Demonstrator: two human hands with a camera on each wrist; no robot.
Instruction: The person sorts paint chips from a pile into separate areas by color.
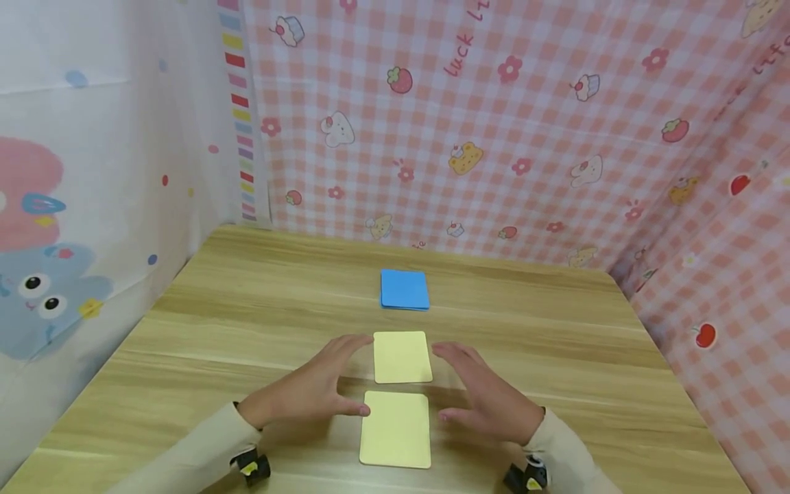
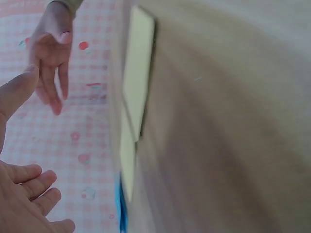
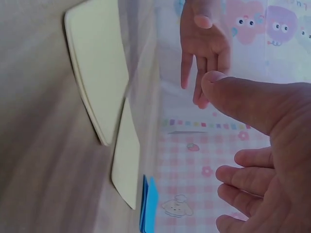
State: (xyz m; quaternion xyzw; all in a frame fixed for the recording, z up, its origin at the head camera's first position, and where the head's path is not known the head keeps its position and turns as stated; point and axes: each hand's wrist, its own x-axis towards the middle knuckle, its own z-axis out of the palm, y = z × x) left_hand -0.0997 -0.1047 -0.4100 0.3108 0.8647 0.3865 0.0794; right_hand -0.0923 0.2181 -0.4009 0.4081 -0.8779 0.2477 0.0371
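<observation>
Your left hand (image 1: 308, 391) has its fingers straight and relaxed, gripping nothing; the thumb tip lies just beside the left edge of the near yellow card stack (image 1: 396, 430), and the fingertips reach toward the left edge of the far yellow card (image 1: 402, 357). Whether any fingertip actually touches a card cannot be told from these views. Your right hand (image 1: 487, 398) mirrors it on the other side, fingers loosely extended and empty, thumb near the right edge of the near stack.

Handling, as a judgement: these cards look thin, light and moderately stiff, with a smooth face likely to slide on the wooden table (image 1: 555, 343). The right wrist view shows the near item as several sheets lying together, so it may fan or shed a sheet if pinched at one corner. Take hold at the two long edges, thumb under and fingers over, or slide a card to lift an edge.

Appearance: both yellow pieces are pale, unmarked rectangles with rounded corners, lying flat in a line ahead of you, a narrow gap between them. Beyond them, well apart, lies a blue card stack (image 1: 404, 289) of similar shape, its sheets slightly offset. Patterned cloth walls (image 1: 494, 123) enclose the table.
</observation>
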